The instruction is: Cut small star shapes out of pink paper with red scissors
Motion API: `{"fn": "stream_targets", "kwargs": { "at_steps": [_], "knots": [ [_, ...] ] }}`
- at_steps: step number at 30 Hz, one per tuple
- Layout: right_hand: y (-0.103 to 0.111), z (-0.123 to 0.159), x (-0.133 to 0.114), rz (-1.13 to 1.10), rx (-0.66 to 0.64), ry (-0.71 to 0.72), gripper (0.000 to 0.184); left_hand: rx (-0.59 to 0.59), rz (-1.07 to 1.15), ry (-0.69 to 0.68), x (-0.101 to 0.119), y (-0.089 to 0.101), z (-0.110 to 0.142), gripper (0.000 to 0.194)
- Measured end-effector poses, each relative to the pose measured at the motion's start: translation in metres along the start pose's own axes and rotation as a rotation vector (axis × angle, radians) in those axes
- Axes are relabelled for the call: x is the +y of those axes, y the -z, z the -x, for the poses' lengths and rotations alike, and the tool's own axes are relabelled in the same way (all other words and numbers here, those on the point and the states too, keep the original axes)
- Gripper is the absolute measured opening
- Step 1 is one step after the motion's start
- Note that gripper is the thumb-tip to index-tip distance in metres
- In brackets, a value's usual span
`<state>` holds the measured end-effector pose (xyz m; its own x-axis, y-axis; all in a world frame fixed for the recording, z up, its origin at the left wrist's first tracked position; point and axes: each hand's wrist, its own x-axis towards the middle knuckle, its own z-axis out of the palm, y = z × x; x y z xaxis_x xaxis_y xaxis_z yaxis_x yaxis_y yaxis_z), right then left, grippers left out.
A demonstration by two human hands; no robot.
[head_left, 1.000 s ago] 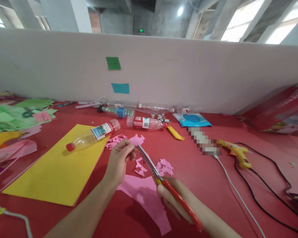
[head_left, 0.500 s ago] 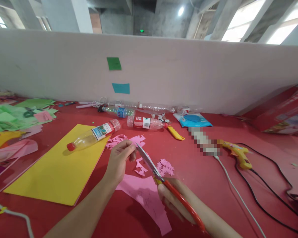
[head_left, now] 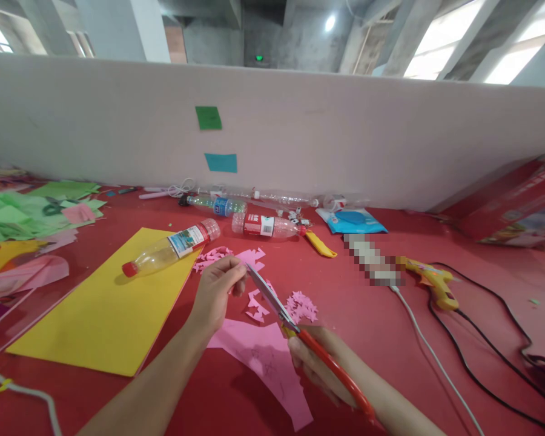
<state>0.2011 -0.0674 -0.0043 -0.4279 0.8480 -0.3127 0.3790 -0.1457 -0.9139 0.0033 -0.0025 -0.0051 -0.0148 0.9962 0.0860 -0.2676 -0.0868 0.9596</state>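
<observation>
My left hand (head_left: 218,287) is closed in a pinch, with pink paper (head_left: 244,260) showing at its fingertips; most of what it holds is hidden. Wrapped around red-handled scissors (head_left: 272,300) is my right hand (head_left: 320,363). Their blades look nearly closed, with the tips right beside my left fingertips. Below the hands lies a larger pink sheet (head_left: 263,357) with pencil-like lines on it. A heap of small cut pink pieces (head_left: 302,307) sits just right of the blades, and thin pink offcuts (head_left: 255,309) lie left of them. More pink scraps (head_left: 211,257) are behind my left hand.
A yellow sheet (head_left: 95,309) carries a clear bottle (head_left: 172,247) on the left. Further bottles (head_left: 272,226) and a yellow cutter (head_left: 320,243) lie behind. To the right are a blue packet (head_left: 352,220), a yellow glue gun (head_left: 433,281) and cables. Green paper (head_left: 9,212) is piled far left.
Both hands stay almost in place. The scissor tips have shifted slightly left towards my left fingertips, and the red handle has swung slightly.
</observation>
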Motion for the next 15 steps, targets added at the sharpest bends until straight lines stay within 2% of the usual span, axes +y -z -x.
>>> {"fn": "stream_targets", "kwargs": {
  "at_steps": [9,15],
  "knots": [
    [0.0011,0.0005,-0.0017,0.004,-0.004,-0.031,0.05,0.005,-0.003,0.007,-0.0008,0.0003,0.0002,0.021],
    [0.001,-0.0048,0.0059,-0.015,-0.017,0.0,0.056,-0.004,0.011,-0.018,-0.0007,0.0004,-0.0001,0.021]
  ]
}}
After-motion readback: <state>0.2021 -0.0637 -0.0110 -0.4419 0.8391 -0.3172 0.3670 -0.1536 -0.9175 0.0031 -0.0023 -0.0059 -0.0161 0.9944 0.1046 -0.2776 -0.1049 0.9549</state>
